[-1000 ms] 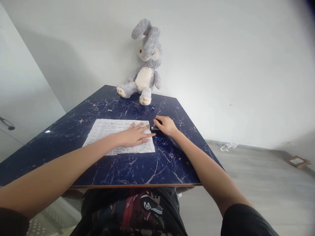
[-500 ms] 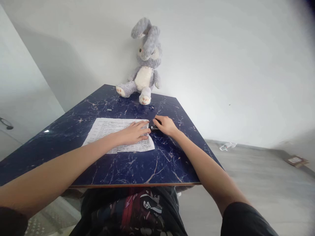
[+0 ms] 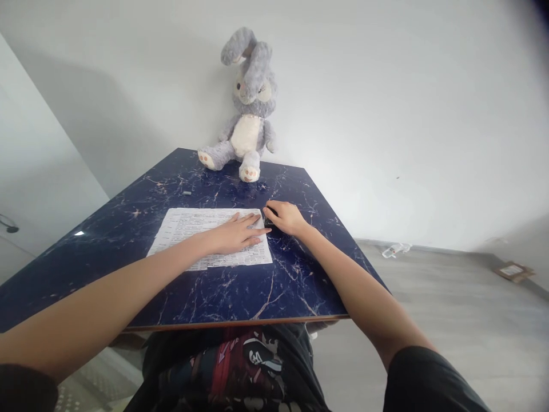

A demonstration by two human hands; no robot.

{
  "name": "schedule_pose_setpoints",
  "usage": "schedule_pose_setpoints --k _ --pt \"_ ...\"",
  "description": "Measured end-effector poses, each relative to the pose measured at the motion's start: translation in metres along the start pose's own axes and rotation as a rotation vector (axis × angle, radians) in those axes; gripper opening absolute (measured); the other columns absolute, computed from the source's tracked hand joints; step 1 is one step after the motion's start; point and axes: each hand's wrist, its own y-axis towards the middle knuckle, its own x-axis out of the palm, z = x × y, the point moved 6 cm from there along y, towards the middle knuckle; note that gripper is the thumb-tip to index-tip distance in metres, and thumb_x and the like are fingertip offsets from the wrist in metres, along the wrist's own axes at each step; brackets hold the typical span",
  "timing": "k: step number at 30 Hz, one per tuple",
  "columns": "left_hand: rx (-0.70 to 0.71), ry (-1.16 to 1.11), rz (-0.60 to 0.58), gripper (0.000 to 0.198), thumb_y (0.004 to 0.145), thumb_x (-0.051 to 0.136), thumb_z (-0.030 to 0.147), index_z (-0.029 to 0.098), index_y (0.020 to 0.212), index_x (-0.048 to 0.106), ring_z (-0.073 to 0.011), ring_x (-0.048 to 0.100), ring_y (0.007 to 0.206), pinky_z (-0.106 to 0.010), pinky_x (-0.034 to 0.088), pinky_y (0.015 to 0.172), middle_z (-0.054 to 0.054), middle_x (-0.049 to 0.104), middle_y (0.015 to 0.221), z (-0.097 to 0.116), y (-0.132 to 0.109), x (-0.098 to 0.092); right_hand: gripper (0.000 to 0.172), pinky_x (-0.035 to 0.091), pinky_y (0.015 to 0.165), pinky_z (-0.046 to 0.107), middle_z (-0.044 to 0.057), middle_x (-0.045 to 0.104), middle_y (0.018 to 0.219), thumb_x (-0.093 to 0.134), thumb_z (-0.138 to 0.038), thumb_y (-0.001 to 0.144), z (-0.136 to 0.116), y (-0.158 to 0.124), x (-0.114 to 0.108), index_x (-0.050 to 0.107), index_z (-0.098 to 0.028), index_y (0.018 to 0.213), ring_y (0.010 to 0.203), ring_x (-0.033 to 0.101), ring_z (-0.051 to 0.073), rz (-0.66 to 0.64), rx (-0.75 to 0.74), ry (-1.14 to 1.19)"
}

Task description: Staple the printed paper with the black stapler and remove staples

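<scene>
A sheet of printed paper [image 3: 184, 226] lies on the dark blue marbled table [image 3: 240, 297], its edges slightly uneven. My left hand [image 3: 240, 233] rests flat on its right part, fingers spread and pointing right, one fingertip close to a small black object [image 3: 271, 217] that looks like a stapler. My right hand [image 3: 286, 218] is closed over that object from the right, at the paper's right edge. Most of the black object is hidden under the fingers.
A grey plush rabbit [image 3: 246, 134] sits at the table's far end, against the wall. A small grey piece [image 3: 187, 193] lies beyond the paper. On the floor at right are a clear plastic item [image 3: 395, 250] and a flat brown package [image 3: 513, 270].
The black object and my right hand have shifted slightly relative to the paper's right edge, which now lies flatter. My left hand stays on the sheet. The view has moved a little.
</scene>
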Motion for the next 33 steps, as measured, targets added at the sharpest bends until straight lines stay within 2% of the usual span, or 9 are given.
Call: schedule_pose_setpoints --k 3,6,10,14,17,24,28,33 --pt "-0.007 0.006 0.013 0.056 0.107 0.033 0.059 0.046 0.161 0.033 -0.0374 0.003 0.161 -0.065 0.001 0.125 0.004 0.004 0.174 0.002 0.0019 -0.0014 0.036 0.029 0.066 0.027 0.003 0.07 0.088 0.038 -0.041 0.108 -0.0011 0.0 -0.0003 0.062 -0.021 0.091 0.074 0.057 0.017 -0.013 -0.002 -0.017" --pt "-0.006 0.022 0.031 0.056 0.107 0.034 0.059 0.045 0.161 0.034 -0.0368 0.006 0.161 -0.065 0.001 0.125 0.003 0.008 0.175 0.0029 0.0021 -0.0028 0.036 0.029 0.065 0.027 0.002 0.07 0.087 0.038 -0.042 0.108 -0.0008 0.0002 -0.0004 0.062 -0.022 0.091 0.074 0.058 0.017 -0.017 0.002 -0.018" --pt "-0.026 0.056 0.039 0.057 0.107 0.029 0.058 0.038 0.16 0.039 -0.0362 0.013 0.16 -0.066 0.008 0.124 -0.006 0.016 0.175 0.001 0.0003 -0.0031 0.037 0.029 0.065 0.027 0.002 0.07 0.087 0.036 -0.042 0.109 0.0014 0.0006 0.0009 0.062 -0.022 0.092 0.074 0.058 0.018 -0.019 0.01 -0.01" --pt "-0.016 0.082 0.119 0.055 0.108 0.029 0.056 0.032 0.151 0.052 -0.0366 0.023 0.157 -0.062 0.017 0.123 -0.01 0.027 0.171 0.003 -0.0011 -0.0071 0.035 0.029 0.065 0.027 0.002 0.071 0.087 0.038 -0.042 0.109 0.0031 0.0011 0.0023 0.062 -0.022 0.093 0.074 0.059 0.018 -0.015 0.007 -0.01" --pt "-0.02 0.087 0.139 0.055 0.108 0.029 0.056 0.03 0.15 0.052 -0.0371 0.024 0.156 -0.061 0.019 0.123 -0.012 0.028 0.171 0.0046 -0.0002 -0.0081 0.035 0.029 0.066 0.027 0.002 0.072 0.09 0.037 -0.043 0.109 0.0032 0.0015 0.0032 0.063 -0.023 0.095 0.077 0.061 0.018 -0.02 0.003 -0.017" --pt "0.013 0.052 0.031 0.056 0.109 0.026 0.056 0.041 0.161 0.036 -0.0344 0.01 0.161 -0.066 0.006 0.125 -0.002 0.012 0.175 0.0061 0.004 -0.003 0.037 0.029 0.065 0.028 0.003 0.073 0.09 0.035 -0.043 0.11 0.0005 0.0011 0.0013 0.063 -0.023 0.096 0.077 0.062 0.018 -0.034 0.009 -0.048" --pt "-0.002 0.012 0.004 0.056 0.107 0.027 0.06 0.045 0.161 0.033 -0.0355 0.005 0.161 -0.065 0.001 0.125 0.004 0.004 0.175 0.0045 0.0044 -0.0025 0.038 0.031 0.069 0.028 0.005 0.074 0.095 0.036 -0.043 0.109 -0.0035 0.0005 0.0018 0.066 -0.022 0.099 0.081 0.063 0.02 -0.058 0.017 -0.124" --pt "0.013 -0.015 -0.011 0.056 0.107 0.028 0.061 0.047 0.161 0.031 -0.0347 0.002 0.161 -0.066 -0.004 0.125 0.006 0.002 0.174 0.0014 0.006 0.0004 0.036 0.032 0.07 0.029 0.006 0.074 0.095 0.038 -0.041 0.109 -0.0066 0.0009 0.0026 0.067 -0.022 0.1 0.082 0.063 0.02 -0.065 0.01 -0.175"
